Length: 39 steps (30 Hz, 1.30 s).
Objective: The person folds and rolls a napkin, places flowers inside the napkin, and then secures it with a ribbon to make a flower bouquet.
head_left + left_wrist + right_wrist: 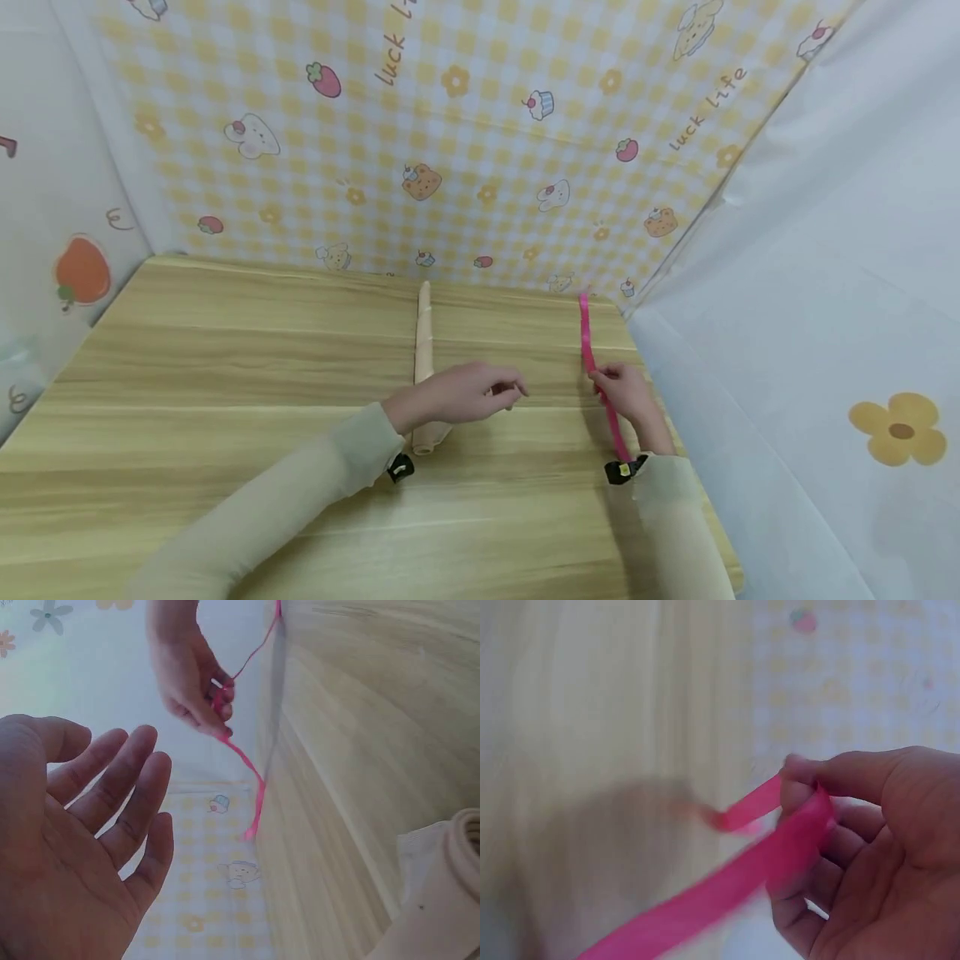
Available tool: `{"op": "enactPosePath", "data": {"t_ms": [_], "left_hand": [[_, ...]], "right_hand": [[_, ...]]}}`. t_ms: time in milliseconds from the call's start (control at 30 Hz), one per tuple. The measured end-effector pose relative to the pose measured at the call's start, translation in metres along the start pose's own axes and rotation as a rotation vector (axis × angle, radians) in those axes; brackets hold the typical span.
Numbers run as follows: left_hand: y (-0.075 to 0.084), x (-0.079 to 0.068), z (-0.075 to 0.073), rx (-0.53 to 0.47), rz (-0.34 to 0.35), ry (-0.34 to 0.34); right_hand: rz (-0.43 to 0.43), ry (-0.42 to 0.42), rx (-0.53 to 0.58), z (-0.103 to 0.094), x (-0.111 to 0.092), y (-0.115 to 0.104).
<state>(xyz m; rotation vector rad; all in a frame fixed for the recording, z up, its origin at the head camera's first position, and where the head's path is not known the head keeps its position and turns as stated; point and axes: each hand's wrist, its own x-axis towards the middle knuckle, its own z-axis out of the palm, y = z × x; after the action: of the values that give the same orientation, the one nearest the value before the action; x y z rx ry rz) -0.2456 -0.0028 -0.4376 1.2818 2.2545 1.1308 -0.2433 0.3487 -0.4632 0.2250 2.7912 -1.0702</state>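
Note:
A long pink ribbon [586, 335] runs along the right side of the wooden table. My right hand [626, 392] pinches it partway along between thumb and fingers; in the right wrist view the ribbon [705, 896] loops over the fingers. My left hand [476, 392] hovers over the middle of the table, its fingers loosely bent and holding nothing, as the palm in the left wrist view [75, 847] confirms. Beneath the left wrist lies a rolled beige cloth [424, 333], pointing away from me, partly covered by that hand and forearm.
The wooden table [225, 358] meets a yellow checked curtain [480, 150] at its far edge. A white sheet [810, 350] hangs along the right side, close to the right hand. Another pale sheet [45, 183] stands at the left.

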Motion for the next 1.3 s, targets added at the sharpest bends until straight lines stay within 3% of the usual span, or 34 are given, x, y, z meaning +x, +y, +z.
{"op": "enactPosePath", "data": {"t_ms": [133, 333, 500, 600, 767, 933, 1100, 1233, 1300], "left_hand": [[-0.008, 0.006, 0.001, 0.046, -0.074, 0.050], [-0.021, 0.010, 0.001, -0.033, -0.178, 0.103], [-0.022, 0.010, -0.004, -0.082, -0.147, 0.096], [-0.022, 0.009, -0.007, -0.101, -0.091, 0.098], [-0.022, 0.007, -0.011, -0.231, -0.024, 0.113], [-0.022, 0.002, -0.019, -0.377, -0.078, 0.091], [-0.021, -0.007, -0.034, -0.481, -0.114, 0.113], [-0.024, -0.017, -0.049, -0.485, -0.125, 0.070], [-0.027, -0.022, -0.057, -0.433, -0.124, 0.061]], "right_hand": [[-0.092, -0.047, 0.014, 0.010, -0.002, -0.033], [-0.265, -0.268, 0.052, 0.025, -0.011, -0.084], [-0.401, -0.426, 0.076, 0.027, -0.015, -0.121], [-0.467, -0.468, 0.095, 0.027, -0.016, -0.138], [-0.514, -0.505, 0.111, 0.026, -0.014, -0.151], [-0.483, -0.492, 0.136, 0.023, -0.011, -0.154], [-0.436, -0.489, 0.196, 0.022, -0.007, -0.161], [-0.445, -0.457, 0.182, 0.021, -0.002, -0.164], [-0.458, -0.434, 0.161, 0.020, 0.001, -0.165]]}}
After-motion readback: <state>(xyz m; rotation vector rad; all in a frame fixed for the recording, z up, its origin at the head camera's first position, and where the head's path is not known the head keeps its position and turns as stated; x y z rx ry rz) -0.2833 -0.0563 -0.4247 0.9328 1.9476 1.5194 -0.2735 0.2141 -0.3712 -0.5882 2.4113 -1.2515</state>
